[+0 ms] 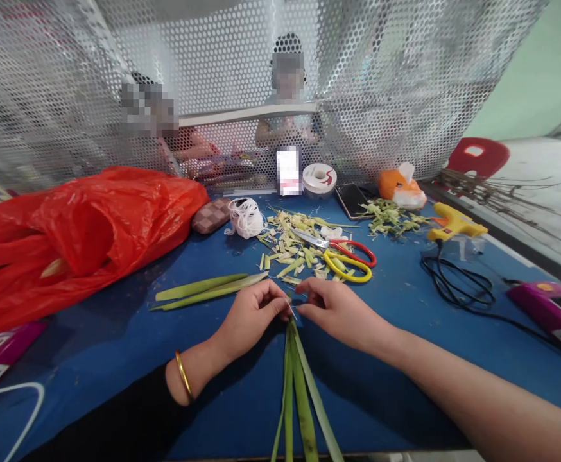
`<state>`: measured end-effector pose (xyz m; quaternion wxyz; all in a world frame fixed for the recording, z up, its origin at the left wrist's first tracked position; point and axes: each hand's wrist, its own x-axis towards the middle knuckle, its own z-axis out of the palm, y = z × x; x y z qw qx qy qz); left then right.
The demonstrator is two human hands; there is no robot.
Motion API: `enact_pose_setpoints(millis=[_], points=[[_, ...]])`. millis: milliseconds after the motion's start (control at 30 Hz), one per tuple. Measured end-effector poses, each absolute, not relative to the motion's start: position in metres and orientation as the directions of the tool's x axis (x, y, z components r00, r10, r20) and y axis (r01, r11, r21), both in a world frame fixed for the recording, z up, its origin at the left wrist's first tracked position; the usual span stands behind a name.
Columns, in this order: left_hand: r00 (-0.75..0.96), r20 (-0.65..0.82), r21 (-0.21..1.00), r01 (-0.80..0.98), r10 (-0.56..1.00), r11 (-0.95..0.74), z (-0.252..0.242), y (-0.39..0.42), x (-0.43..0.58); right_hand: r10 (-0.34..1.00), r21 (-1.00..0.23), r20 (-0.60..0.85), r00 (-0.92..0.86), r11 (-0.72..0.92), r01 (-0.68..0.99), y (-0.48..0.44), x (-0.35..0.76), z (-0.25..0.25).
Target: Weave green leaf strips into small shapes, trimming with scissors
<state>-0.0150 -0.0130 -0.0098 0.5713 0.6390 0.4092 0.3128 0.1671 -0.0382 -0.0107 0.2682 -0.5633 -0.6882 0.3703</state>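
My left hand (258,314) is closed in a pinch at the gathered upper end of several long green leaves (302,391). The leaves fan downward toward the table's near edge. A short bit of thin white string (293,311) shows at the pinched end. Close on the right, my right hand (336,314) has curved fingers, with thumb and forefinger apart beside the string; nothing is visible between them. Just left of my hands lie a few loose cut leaves (203,290). Beyond them are scissors (343,252) with one red and one yellow handle, resting among leaf scraps (290,247).
A red plastic bag (92,237) covers the left side. Behind are a tangle of white string (246,218), a ribbon spool (319,178), a lit phone (288,172) and a dark phone (352,200). At right, a yellow glue gun (456,222) trails a black cord near a purple power strip (552,308).
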Motion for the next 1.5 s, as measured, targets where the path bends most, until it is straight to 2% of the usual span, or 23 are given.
enact_pose_setpoints(millis=[100, 167, 200, 400, 533, 600, 733, 800, 867, 967, 1033, 1100, 1167, 1267, 1367, 1500], points=[[0.439, -0.116, 0.986, 0.157, 0.891, 0.051, -0.01, -0.012, -0.013, 0.952, -0.601, 0.019, -0.305, 0.254, 0.758, -0.044, 0.17, -0.003], [0.42, -0.152, 0.981, 0.176, 0.895, 0.084, -0.01, -0.011, -0.012, 0.935, -0.537, 0.029, -0.352, 0.312, 0.784, -0.046, 0.171, 0.0], [0.416, -0.169, 0.976, 0.195, 0.894, 0.094, -0.01, -0.011, -0.011, 0.93, -0.543, 0.03, -0.367, 0.323, 0.775, -0.047, 0.171, 0.0], [0.436, -0.255, 0.942, 0.314, 0.863, 0.12, -0.014, -0.008, -0.011, 0.933, -0.789, 0.107, -0.342, 0.289, 0.542, -0.042, 0.17, -0.002], [0.477, -0.23, 0.935, 0.351, 0.848, 0.056, -0.016, -0.008, -0.015, 0.959, -0.862, 0.113, -0.259, 0.225, 0.455, -0.039, 0.165, -0.005], [0.514, -0.21, 0.926, 0.378, 0.832, 0.0, -0.016, -0.007, -0.017, 0.975, -0.9, 0.059, -0.216, 0.146, 0.411, -0.038, 0.162, -0.007], [0.599, -0.138, 0.874, 0.448, 0.789, -0.187, -0.01, -0.007, -0.02, 0.969, -0.961, -0.19, -0.161, -0.15, 0.232, -0.036, 0.155, -0.011], [0.616, -0.1, 0.847, 0.464, 0.781, -0.258, -0.007, -0.008, -0.019, 0.961, -0.963, -0.239, -0.14, -0.216, 0.158, -0.036, 0.153, -0.009], [0.609, -0.09, 0.848, 0.462, 0.788, -0.261, -0.007, -0.009, -0.018, 0.961, -0.974, -0.217, -0.172, -0.201, 0.103, -0.036, 0.154, -0.006], [0.563, -0.116, 0.888, 0.428, 0.818, -0.169, -0.011, -0.01, -0.017, 0.97, -0.992, -0.123, -0.209, -0.114, 0.056, -0.036, 0.159, -0.002], [0.531, -0.139, 0.917, 0.388, 0.836, -0.094, -0.015, -0.01, -0.016, 0.984, -0.989, -0.045, -0.17, -0.02, 0.145, -0.037, 0.164, -0.001], [0.519, -0.164, 0.934, 0.356, 0.839, -0.038, -0.017, -0.009, -0.017, 0.987, -0.941, 0.015, -0.157, 0.067, 0.333, -0.038, 0.168, -0.003], [0.521, -0.184, 0.942, 0.335, 0.833, -0.001, -0.017, -0.008, -0.017, 0.982, -0.856, 0.027, -0.186, 0.118, 0.503, -0.039, 0.169, -0.006], [0.521, -0.215, 0.953, 0.298, 0.826, 0.06, -0.014, -0.007, -0.017, 0.976, -0.748, -0.008, -0.216, 0.137, 0.649, -0.042, 0.166, -0.011], [0.5, -0.255, 0.956, 0.257, 0.828, 0.14, -0.011, -0.007, -0.015, 0.976, -0.711, -0.01, -0.219, 0.147, 0.688, -0.042, 0.164, -0.012], [0.458, -0.324, 0.941, 0.242, 0.828, 0.235, -0.008, -0.007, -0.013, 0.974, -0.773, 0.004, -0.226, 0.147, 0.617, -0.038, 0.169, -0.01]])
